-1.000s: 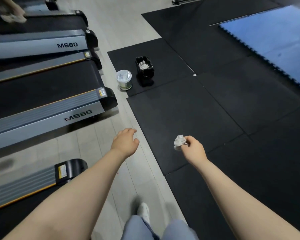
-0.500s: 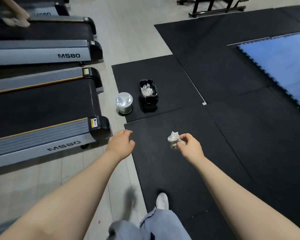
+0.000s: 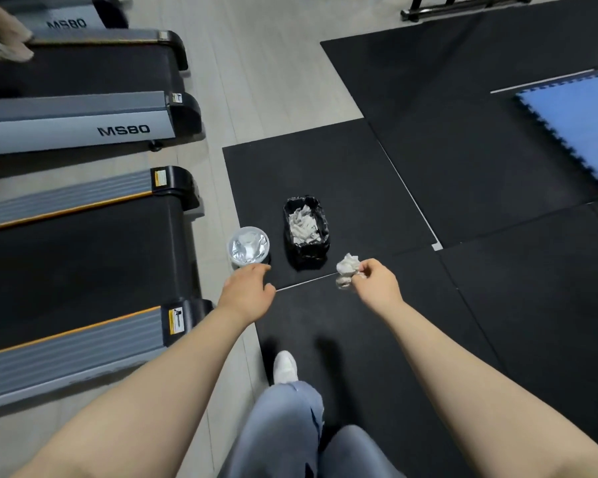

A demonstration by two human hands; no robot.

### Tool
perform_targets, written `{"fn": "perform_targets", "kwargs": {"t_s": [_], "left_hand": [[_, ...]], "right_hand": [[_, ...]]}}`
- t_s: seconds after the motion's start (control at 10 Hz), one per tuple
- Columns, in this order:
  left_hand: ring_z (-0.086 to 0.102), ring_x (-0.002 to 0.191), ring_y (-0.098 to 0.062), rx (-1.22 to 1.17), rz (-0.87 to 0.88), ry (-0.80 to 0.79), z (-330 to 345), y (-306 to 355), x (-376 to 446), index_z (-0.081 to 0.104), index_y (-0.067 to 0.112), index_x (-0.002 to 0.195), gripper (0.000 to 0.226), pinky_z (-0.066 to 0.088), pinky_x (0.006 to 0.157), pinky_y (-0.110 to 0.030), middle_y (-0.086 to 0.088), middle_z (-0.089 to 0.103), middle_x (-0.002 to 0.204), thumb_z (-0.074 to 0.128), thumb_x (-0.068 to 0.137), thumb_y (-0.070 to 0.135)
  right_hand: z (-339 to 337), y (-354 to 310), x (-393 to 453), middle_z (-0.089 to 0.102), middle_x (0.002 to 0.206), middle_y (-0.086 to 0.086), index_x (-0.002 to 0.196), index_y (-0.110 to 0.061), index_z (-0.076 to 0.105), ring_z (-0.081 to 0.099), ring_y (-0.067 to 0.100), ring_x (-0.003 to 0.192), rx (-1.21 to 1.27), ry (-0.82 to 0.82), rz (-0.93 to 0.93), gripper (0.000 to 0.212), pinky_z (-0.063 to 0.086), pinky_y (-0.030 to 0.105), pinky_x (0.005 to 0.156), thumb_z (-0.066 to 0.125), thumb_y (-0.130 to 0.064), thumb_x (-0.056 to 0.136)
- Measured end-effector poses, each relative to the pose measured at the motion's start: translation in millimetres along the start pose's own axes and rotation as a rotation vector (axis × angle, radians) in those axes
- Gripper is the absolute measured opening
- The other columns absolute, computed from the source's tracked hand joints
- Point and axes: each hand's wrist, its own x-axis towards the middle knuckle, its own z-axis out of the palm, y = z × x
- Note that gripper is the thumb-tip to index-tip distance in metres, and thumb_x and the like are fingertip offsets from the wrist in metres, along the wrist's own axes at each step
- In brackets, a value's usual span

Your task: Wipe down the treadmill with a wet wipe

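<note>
my right hand [image 3: 377,288] pinches the crumpled wet wipe [image 3: 347,270], just short of the lined bin [image 3: 306,227] at 12 o'clock. my left hand [image 3: 247,293] hangs loose, empty. treadmill [image 3: 83,257] at 9 o'clock. i'd judge this the discard step: reach forward over the bin, let go.

We extend both bare forearms forward. Our left hand [image 3: 247,295] hangs palm down, fingers loosely curled, holding nothing. Our right hand [image 3: 377,288] pinches a crumpled wipe [image 3: 347,270] at its fingertips, just beyond the knuckles.
</note>
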Motion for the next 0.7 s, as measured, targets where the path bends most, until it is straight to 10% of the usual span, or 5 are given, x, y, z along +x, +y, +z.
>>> {"fn": "perform_targets", "kwargs": {"t_s": [0.2, 0.7], "left_hand": [[0.040, 0.134, -0.029, 0.003, -0.036, -0.027, -44.7, -2.2, 112.7, 0.048, 0.014, 0.140, 0.046, 0.033, 0.110, -0.040, -0.005, 0.047, 0.146, 0.048, 0.094, 0.022], [0.036, 0.137, -0.021, -0.052, -0.140, -0.079, -43.5, -6.4, 325.2, 0.044, 0.021, 0.144, 0.048, 0.029, 0.113, -0.036, 0.004, 0.043, 0.150, 0.046, 0.095, 0.021]], "right_hand": [[28.4, -56.0, 124.5, 0.060, 0.077, -0.004, 0.082, -0.016, 0.056, 0.057, 0.019, 0.078, 0.011, -0.033, 0.021, 0.008, 0.039, 0.026, 0.067, 0.060, -0.021, 0.087], [101.1, -92.9, 379.1, 0.058, 0.121, 0.010, 0.129, -0.011, 0.044, 0.058, 0.029, 0.106, -0.110, -0.227, 0.156, 0.041, 0.039, 0.030, 0.074, 0.053, -0.024, 0.091]]}}
